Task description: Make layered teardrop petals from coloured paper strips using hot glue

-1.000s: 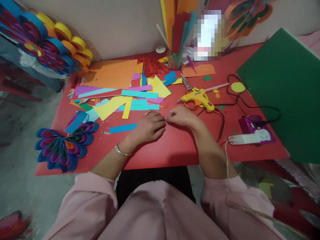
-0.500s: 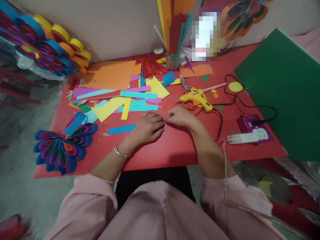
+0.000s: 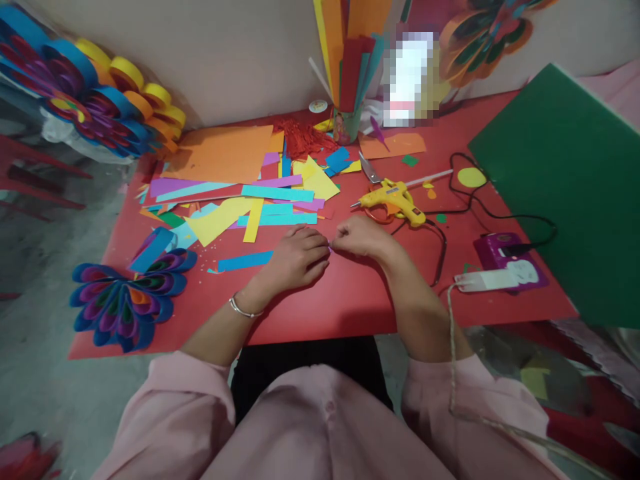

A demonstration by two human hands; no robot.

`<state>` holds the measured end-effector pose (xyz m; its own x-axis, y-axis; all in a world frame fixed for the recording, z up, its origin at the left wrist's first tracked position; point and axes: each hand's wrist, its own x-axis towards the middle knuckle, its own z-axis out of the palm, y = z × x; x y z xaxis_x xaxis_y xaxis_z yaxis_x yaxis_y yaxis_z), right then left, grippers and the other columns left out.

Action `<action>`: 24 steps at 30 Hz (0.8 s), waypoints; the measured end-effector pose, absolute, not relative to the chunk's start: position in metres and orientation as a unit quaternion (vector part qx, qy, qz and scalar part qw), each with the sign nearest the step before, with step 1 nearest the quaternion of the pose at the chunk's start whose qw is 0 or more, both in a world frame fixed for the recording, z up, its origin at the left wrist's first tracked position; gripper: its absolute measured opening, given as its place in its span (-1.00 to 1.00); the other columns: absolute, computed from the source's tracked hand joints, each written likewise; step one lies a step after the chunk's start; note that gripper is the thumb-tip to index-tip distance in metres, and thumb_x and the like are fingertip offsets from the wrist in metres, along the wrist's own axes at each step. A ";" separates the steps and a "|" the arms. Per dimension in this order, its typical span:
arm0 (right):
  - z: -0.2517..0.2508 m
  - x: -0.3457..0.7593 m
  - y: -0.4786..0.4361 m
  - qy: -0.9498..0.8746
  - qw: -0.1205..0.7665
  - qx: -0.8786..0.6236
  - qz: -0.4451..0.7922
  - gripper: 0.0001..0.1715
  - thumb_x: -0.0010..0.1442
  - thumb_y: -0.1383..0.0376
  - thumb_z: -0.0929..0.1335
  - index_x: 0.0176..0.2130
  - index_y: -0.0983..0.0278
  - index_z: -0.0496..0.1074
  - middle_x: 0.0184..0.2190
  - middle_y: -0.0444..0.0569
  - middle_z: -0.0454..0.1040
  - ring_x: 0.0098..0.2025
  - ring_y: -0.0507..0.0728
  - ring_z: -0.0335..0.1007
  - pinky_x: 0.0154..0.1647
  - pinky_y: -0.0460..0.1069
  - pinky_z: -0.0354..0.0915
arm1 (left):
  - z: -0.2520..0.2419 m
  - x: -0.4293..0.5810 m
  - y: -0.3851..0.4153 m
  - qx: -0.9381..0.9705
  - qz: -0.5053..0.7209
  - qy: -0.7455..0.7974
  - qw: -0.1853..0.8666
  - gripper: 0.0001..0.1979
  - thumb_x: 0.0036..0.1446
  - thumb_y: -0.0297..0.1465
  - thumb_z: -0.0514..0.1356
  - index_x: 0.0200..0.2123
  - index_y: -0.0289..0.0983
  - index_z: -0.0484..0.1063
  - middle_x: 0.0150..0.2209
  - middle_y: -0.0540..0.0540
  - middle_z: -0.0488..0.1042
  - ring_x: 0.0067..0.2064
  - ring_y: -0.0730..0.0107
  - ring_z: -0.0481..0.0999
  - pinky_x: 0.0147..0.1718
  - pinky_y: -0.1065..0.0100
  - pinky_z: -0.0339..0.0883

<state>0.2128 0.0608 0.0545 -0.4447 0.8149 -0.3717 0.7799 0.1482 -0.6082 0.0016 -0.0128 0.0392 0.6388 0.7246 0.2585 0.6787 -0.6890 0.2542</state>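
Observation:
Above the red tabletop's front half, my left hand (image 3: 300, 257) rests palm down, its fingers bent and held together. My right hand (image 3: 364, 236) is curled in a pinch just across from it. Between the fingertips shows a tiny bit of a purple paper strip (image 3: 330, 246); the rest is hidden under my fingers. A blue paper strip (image 3: 245, 260) lies by my left wrist. Just beyond my right hand is a yellow glue gun (image 3: 393, 200), with scissors (image 3: 369, 168) behind it.
Coloured paper strips and an orange sheet (image 3: 220, 153) cover the back left. A looped paper flower (image 3: 131, 297) sits at the front left. A cup (image 3: 346, 127) holds tall strips. At right are a power strip (image 3: 493, 279), black cord and a green board (image 3: 560, 193).
The whole view has shifted slightly downward. Both hands stay together at the purple strip, with hardly any change in the fingers.

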 end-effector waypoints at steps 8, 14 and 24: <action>0.057 0.212 0.060 -0.762 0.010 -0.527 0.376 -0.85 0.03 0.32 0.42 -0.54 0.25 0.43 -0.61 -0.13 0.37 -0.47 0.05 0.25 -0.42 0.01 -0.01 | 0.038 0.001 -0.012 0.906 0.182 0.378 0.065 -0.77 0.47 -0.35 0.15 -0.08 -0.19 0.64 -0.01 -0.17 0.69 0.12 0.07 0.60 0.23 -0.06 0.35; 0.056 0.212 0.060 -0.757 0.013 -0.530 0.381 -0.84 0.08 0.31 0.41 -0.52 0.25 0.45 -0.62 -0.13 0.37 -0.48 0.05 0.26 -0.43 0.02 -0.02 | 0.039 0.001 -0.012 0.906 0.180 0.378 0.063 -0.77 0.48 -0.35 0.14 -0.09 -0.20 0.63 -0.01 -0.17 0.70 0.11 0.07 0.61 0.23 -0.06 0.34; 0.055 0.211 0.060 -0.758 0.013 -0.531 0.379 -0.83 0.07 0.30 0.41 -0.53 0.24 0.45 -0.63 -0.15 0.34 -0.48 0.05 0.25 -0.44 0.03 -0.02 | 0.038 0.000 -0.011 0.907 0.181 0.376 0.062 -0.77 0.48 -0.34 0.15 -0.08 -0.22 0.63 -0.01 -0.17 0.70 0.11 0.08 0.62 0.22 -0.05 0.34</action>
<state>0.2113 0.0605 0.0552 -0.4364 0.8145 -0.3823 0.7941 0.1490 -0.5892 -0.0001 -0.0109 0.0380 0.6522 0.7035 0.2825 0.6585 -0.7103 0.2486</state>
